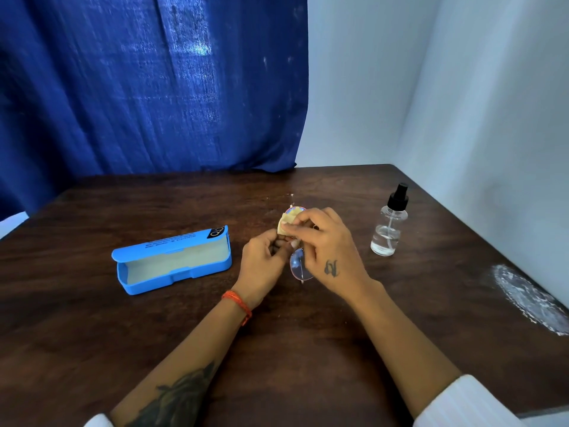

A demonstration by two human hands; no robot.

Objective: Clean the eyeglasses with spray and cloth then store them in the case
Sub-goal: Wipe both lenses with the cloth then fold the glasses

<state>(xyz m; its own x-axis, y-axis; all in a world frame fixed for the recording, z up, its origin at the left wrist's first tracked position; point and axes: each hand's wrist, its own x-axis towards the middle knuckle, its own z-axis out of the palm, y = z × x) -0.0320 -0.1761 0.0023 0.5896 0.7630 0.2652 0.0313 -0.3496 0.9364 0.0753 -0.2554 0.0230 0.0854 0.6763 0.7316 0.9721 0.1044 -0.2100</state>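
Observation:
Thin-framed eyeglasses (pixel 298 264) are held over the middle of the dark wooden table (pixel 308 349), one lens pointing toward me, the other away. My left hand (pixel 261 263) grips them near the bridge. My right hand (pixel 323 245) pinches a small beige cloth (pixel 284 224) against the far lens, which peeks out above it. A blue glasses case (pixel 172 260) lies open to the left, its pale lining empty. A clear spray bottle (pixel 388 223) with a black pump stands upright to the right.
A blue curtain (pixel 154 87) hangs behind the table's far edge. Pale walls close in at the back right and right. A whitish scuffed patch (pixel 526 297) marks the table near its right edge.

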